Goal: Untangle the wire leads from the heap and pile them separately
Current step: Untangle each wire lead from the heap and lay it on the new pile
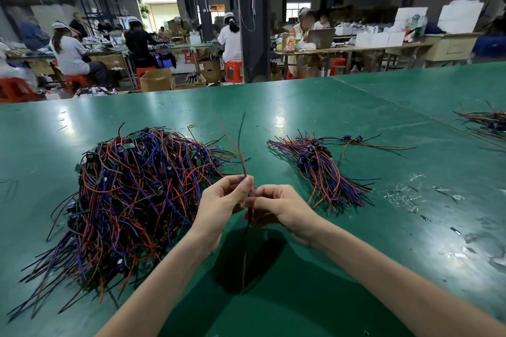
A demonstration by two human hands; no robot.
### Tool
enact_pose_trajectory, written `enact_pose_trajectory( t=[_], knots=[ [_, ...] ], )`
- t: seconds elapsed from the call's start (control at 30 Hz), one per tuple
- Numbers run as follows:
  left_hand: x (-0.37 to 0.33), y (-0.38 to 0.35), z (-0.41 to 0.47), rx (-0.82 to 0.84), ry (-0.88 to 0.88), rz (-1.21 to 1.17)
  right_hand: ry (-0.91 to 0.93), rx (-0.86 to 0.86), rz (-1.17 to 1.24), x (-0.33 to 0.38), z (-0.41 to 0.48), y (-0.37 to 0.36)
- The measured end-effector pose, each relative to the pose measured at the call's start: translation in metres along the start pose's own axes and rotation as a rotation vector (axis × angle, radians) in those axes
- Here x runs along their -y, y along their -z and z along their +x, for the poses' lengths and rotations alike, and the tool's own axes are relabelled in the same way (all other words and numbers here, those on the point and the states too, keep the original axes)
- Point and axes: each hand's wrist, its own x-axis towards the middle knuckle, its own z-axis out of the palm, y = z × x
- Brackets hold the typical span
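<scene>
A big tangled heap of red, blue and black wire leads with small components lies on the green table at the left. A smaller sorted pile lies to the right. Between them, my left hand and my right hand pinch one wire lead held above the table. Its red and black wires stick up past my left fingertips, and more of it hangs down below my hands. The lead's component is hidden between my fingers.
A few loose leads lie just beyond the sorted pile. Another bundle of wires sits at the far right edge. Clear plastic scraps are scattered on the right. Other workers sit at benches beyond the table's far edge.
</scene>
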Motion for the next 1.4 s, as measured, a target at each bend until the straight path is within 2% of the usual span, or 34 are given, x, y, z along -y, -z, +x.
enact_pose_trajectory(
  t=[0.13,0.23,0.53,0.73,1.0,1.2,1.4],
  knots=[
    [0.002,-0.001,-0.002,0.036,0.066,0.012,0.017,-0.063,-0.013,-0.002,0.003,0.004],
    [0.0,-0.001,-0.003,0.012,0.012,0.044,0.013,-0.046,-0.051,-0.002,0.003,0.006],
    [-0.008,0.006,0.004,-0.086,-0.121,0.058,-0.018,0.113,-0.136,0.005,0.001,0.014],
    [-0.024,0.019,0.012,-0.183,-0.163,-0.09,-0.016,0.199,-0.226,0.002,-0.002,0.014],
    [-0.025,0.02,0.009,-0.204,-0.137,-0.093,-0.007,0.135,-0.275,0.002,-0.001,0.015],
    [-0.023,0.015,0.006,-0.087,-0.077,-0.103,-0.063,0.098,-0.335,-0.002,0.0,0.012],
    [-0.027,0.015,0.003,-0.105,-0.073,-0.142,-0.118,0.054,-0.22,-0.003,0.002,0.012]
  ],
)
